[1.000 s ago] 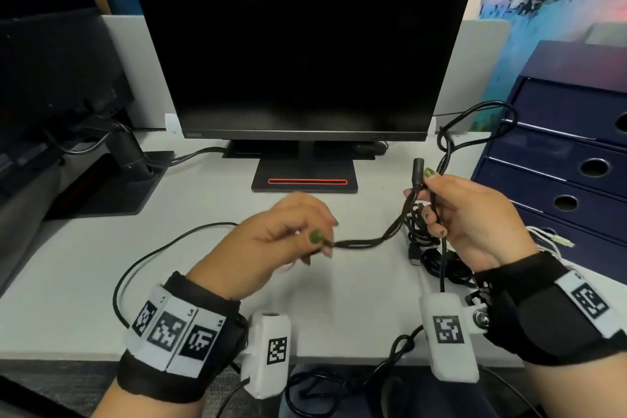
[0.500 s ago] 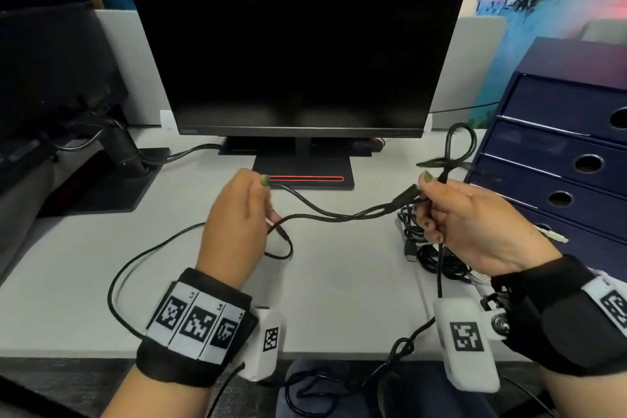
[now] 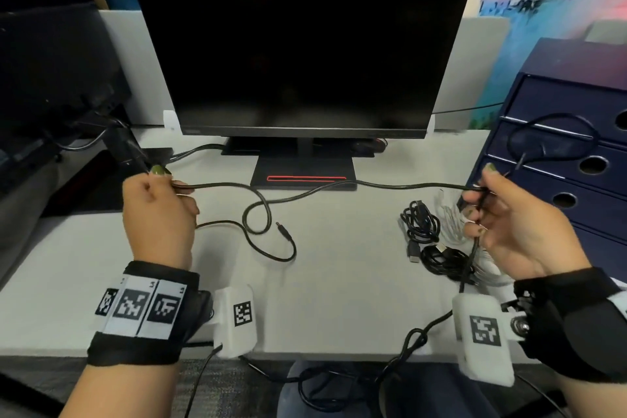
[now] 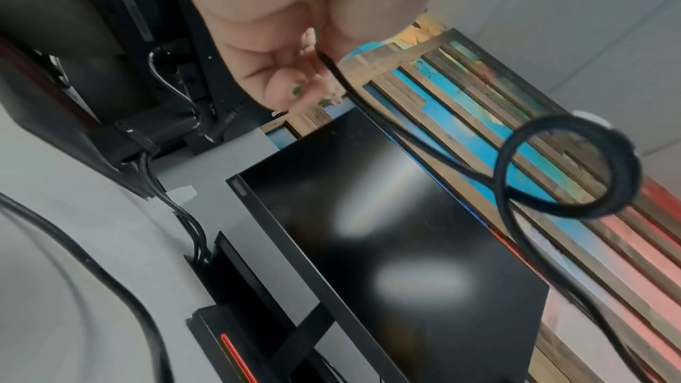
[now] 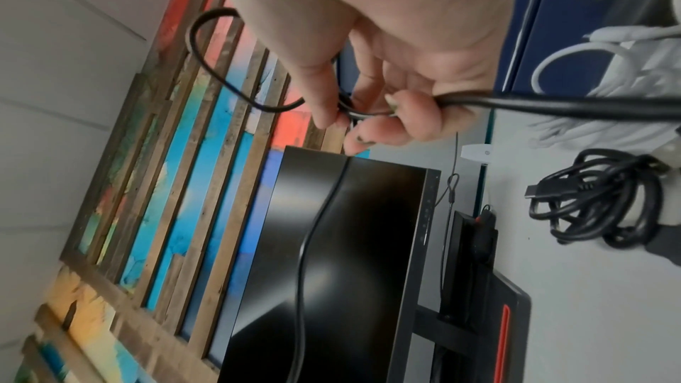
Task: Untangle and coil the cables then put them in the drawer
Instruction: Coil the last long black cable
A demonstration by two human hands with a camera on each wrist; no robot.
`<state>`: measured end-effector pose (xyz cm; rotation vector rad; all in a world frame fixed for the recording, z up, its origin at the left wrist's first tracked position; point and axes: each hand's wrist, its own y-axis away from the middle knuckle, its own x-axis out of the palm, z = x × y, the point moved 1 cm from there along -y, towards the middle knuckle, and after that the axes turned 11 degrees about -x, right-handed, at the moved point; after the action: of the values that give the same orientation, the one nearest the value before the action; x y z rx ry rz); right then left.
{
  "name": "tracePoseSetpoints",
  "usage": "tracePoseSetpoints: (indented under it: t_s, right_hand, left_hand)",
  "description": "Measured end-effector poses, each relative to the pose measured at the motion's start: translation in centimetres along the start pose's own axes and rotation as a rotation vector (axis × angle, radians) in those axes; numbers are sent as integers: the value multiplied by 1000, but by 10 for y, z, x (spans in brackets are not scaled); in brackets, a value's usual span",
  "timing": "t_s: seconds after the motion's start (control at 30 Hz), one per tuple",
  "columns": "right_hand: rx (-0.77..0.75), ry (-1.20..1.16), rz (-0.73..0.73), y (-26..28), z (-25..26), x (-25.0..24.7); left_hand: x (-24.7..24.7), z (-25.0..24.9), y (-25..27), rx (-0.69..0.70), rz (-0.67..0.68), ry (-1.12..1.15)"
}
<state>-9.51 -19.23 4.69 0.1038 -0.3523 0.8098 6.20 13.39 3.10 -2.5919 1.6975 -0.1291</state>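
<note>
Stretching between both hands above the desk [image 3: 339, 299], the black cable [image 3: 390, 185] runs roughly level in front of the monitor's stand [image 3: 303, 173]. Near the left end it curls into one small loop [image 3: 258, 215], and its plug tip [image 3: 282, 230] lies on the desk just beside that loop. The left hand [image 3: 157, 214] pinches the cable between thumb and curled fingers. The right hand [image 3: 519, 224] has its fingers curled round the other part, with a wide loop [image 3: 549, 139] standing up past the thumb in front of the blue drawer unit [image 3: 576, 159]; a strand hangs down from this fist, though where it ends is hard to make out. On the desk near the right hand lie a bundled black cable [image 3: 420, 222], another dark bundle [image 3: 444, 260] and a white cable [image 3: 451, 217], touching one another. All drawers look closed.
</note>
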Motion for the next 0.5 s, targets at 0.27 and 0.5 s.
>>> tracePoseSetpoints:
  t_s: [0.27, 0.5]
  right_hand:
    - [-68, 125, 127, 8, -5, 8]
    - [-148, 536, 240, 27, -23, 33]
  left_hand:
    - [10, -11, 20, -8, 297, 167]
    - [29, -25, 58, 21, 534, 93]
